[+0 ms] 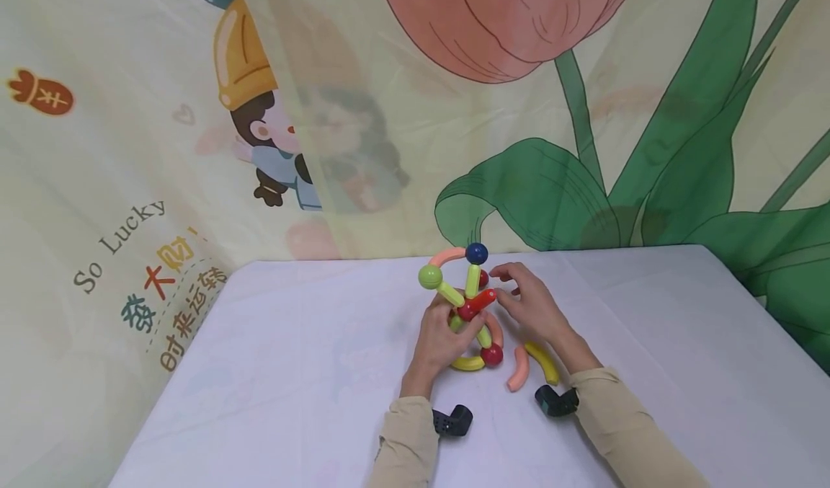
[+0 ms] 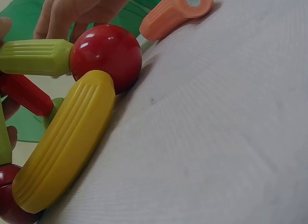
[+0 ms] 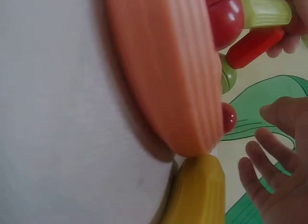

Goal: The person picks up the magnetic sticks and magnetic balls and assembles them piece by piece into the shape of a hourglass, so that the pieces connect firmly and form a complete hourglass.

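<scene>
My left hand grips the middle of a toy built from magnetic rods and balls. A blue ball tops the toy, with a light green ball to its left. From the central red ball, a red rod points toward my right hand. That hand's fingers are spread and hold nothing, as the right wrist view shows, close beside the rod's end. Low on the toy, a curved yellow rod meets a red ball. Left-hand fingers partly hide the toy's centre.
Two loose curved rods, one salmon and one yellow, lie on the white-covered table below my right hand. Dark wrist cameras hang from both cuffs, the left camera included. A printed curtain stands behind the table.
</scene>
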{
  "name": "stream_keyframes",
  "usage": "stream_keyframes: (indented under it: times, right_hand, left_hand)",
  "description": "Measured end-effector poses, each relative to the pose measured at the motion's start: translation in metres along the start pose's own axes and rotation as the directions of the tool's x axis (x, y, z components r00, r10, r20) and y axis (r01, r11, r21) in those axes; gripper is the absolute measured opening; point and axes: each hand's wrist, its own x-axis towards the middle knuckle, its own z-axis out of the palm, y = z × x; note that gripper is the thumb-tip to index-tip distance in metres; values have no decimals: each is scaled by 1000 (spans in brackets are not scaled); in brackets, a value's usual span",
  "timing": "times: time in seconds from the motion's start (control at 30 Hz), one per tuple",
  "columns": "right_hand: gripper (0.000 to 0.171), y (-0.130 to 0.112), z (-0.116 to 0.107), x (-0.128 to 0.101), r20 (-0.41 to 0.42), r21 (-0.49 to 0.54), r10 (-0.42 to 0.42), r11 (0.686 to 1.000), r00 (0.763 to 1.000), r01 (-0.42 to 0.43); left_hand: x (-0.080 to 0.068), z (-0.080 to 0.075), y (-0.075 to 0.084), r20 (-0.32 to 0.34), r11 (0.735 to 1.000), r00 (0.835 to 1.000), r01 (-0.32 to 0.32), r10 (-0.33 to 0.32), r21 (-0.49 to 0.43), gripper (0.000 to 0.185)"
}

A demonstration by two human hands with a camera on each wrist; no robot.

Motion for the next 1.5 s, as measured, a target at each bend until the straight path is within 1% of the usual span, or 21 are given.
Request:
stream_keyframes:
  times: [0.13, 0.3, 0.33, 0.37, 0.47, 0.57, 0.7, 0.83, 0.9, 1.0, 1.1, 1.2, 1.33, 1.5]
  right_hand:
    - [46, -1, 5, 8, 93, 3, 37, 999, 995, -38]
    - [60, -3, 10, 14, 186, -11, 80, 997, 979, -79]
    - [62, -3, 10, 14, 196, -20, 83, 997, 977, -80]
    - [62, -2, 11, 15, 202, -36, 69, 997, 977, -63]
    - [57, -1, 10, 17, 210, -94, 41, 995, 977, -22]
    - [53, 1, 11, 20, 209, -175, 19, 984, 978, 18]
    - [52, 2, 13, 23, 209, -252, 68, 968, 976, -14]
    - [42, 4, 14, 21, 183, -260, 116, 963, 976, -66]
    - [38, 5, 14, 19, 152, -236, 129, 968, 980, -90]
    - [36, 6, 12, 15, 100, -182, 152, 974, 983, -132]
    - [34, 7, 11, 11, 60, -136, 182, 976, 982, -172]
    - [32, 6, 7, 7, 26, -96, 182, 979, 983, -178]
    - [30, 5, 0, 1, -28, -39, 156, 987, 987, -157]
    - [32, 4, -8, -6, -71, 55, 152, 987, 986, -148]
  left_hand:
    - [0, -1, -1, -1, 1000, 1000, 1, -1, -17, 35]
    - [-4, 0, -2, 0, 1000, 1000, 0, 0, -19, 30]
    - [-4, 0, -2, 1, 1000, 1000, -11, 11, -16, 30]
    - [-4, 1, -3, -1, 1000, 1000, -21, 21, -18, 29]
    - [-3, 3, -2, 0, 999, 999, -35, 35, -21, 29]
    - [-3, 4, -1, 1, 999, 1000, -31, 31, -29, 29]
    - [-3, 2, 0, 4, 999, 1000, -4, 4, -41, 29]
    - [-2, 1, 1, 10, 998, 999, 32, -31, -59, 31]
    - [-1, 1, 0, 8, 998, 999, 38, -37, -58, 31]
    - [-2, 1, 0, -1, 998, 1000, 29, -29, -47, 29]
    - [-2, 1, -1, -4, 999, 1000, 26, -26, -42, 27]
    - [-2, 1, -1, -2, 999, 1000, 22, -22, -41, 28]
    - [-2, 0, -1, 6, 999, 1000, 21, -21, -42, 31]
    - [-1, 0, -1, 10, 999, 1000, 28, -28, -39, 30]
